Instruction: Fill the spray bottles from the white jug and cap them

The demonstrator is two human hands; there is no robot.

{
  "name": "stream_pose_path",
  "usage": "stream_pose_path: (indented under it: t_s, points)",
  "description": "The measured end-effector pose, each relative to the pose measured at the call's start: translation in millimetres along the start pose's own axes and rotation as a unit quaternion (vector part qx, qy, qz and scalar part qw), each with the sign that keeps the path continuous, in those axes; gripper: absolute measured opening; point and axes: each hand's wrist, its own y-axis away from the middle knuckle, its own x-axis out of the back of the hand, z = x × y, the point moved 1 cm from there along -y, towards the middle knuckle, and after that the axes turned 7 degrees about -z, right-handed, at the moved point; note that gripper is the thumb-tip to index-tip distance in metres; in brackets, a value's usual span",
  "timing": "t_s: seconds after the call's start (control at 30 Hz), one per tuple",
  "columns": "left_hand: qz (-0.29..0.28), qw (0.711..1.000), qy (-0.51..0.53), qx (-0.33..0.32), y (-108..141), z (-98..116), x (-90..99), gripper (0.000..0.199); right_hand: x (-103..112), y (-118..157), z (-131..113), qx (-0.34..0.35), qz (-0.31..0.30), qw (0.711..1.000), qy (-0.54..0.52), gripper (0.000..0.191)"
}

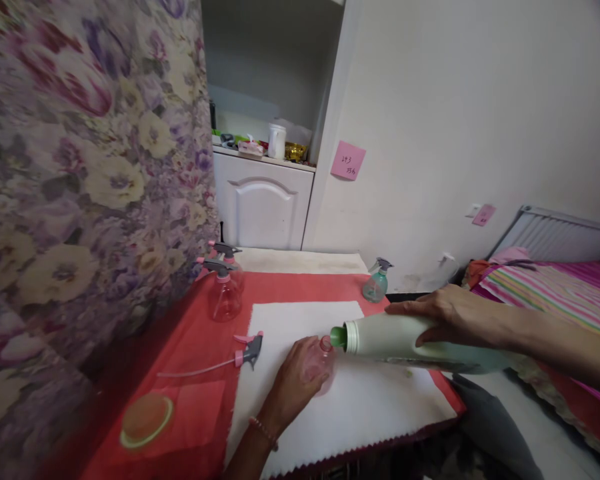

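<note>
My left hand [293, 383] is wrapped around a clear pink spray bottle [324, 365] with no top on, standing on a white cloth [370, 407]. A large pale green bottle [390, 335] lies tilted nearly level in the grip of my right hand [443, 313]. Its green spout [338, 337] meets the small bottle's neck. Whether liquid is flowing, I cannot tell. Left of the cloth rests a grey and pink spray head [250, 351] with its long tube. An orange round lid [147, 420] with a pale rim lies nearer to me.
Two pink spray bottles [225, 297] stand at the table's back left. A green spray bottle [377, 285] stands at the back right. Red cloth [300, 285] covers the table. A floral curtain [95, 200] hangs close on the left, and a bed [555, 283] is to the right.
</note>
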Motion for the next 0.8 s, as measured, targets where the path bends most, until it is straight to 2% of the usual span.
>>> stream_pose_path:
  t_s: [0.63,0.8]
  points:
    - [0.002,1.000,0.007,-0.015,0.0,-2.2,-0.4,0.054,-1.6,-0.8,0.8,-0.013,-0.005,1.000,-0.001,0.064]
    - [-0.003,1.000,-0.003,-0.010,0.7,-0.4,0.6,0.055,-1.9,-0.7,1.1,-0.007,-0.002,1.000,-0.015,0.061]
